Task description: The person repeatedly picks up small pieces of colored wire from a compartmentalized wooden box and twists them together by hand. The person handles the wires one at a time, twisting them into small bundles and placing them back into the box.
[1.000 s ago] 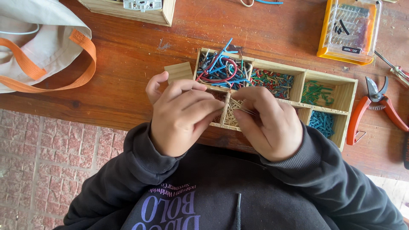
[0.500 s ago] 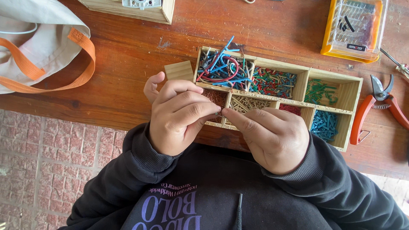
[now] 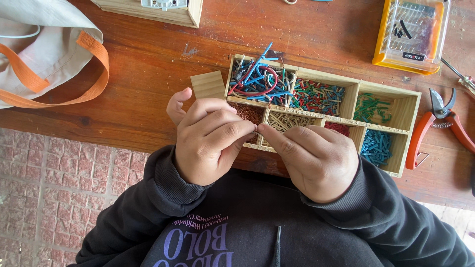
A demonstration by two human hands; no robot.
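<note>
My left hand (image 3: 208,138) and my right hand (image 3: 316,158) meet fingertip to fingertip just over the near edge of a wooden divided tray (image 3: 411,106). Both thumbs and forefingers pinch at one spot, on what seems a tiny wire piece, mostly hidden by the fingers. Under the fingertips lie a compartment of copper strands (image 3: 247,112) and one of beige wire bits (image 3: 289,119). Other compartments hold long blue and red wires (image 3: 257,79), mixed coloured bits (image 3: 316,96), green bits (image 3: 373,106), red bits (image 3: 339,128) and blue bits (image 3: 376,146).
A small ribbed wooden block (image 3: 208,84) leans at the tray's left end. Orange-handled cutters (image 3: 435,123) lie to the right, a yellow-edged clear case (image 3: 410,32) at the back right. A beige bag with orange straps (image 3: 44,54) sits far left, a wooden box (image 3: 163,10) at the back.
Both hands have drawn slightly back towards my body from over the beige compartment. The right fingers now point left to meet the left fingertips.
</note>
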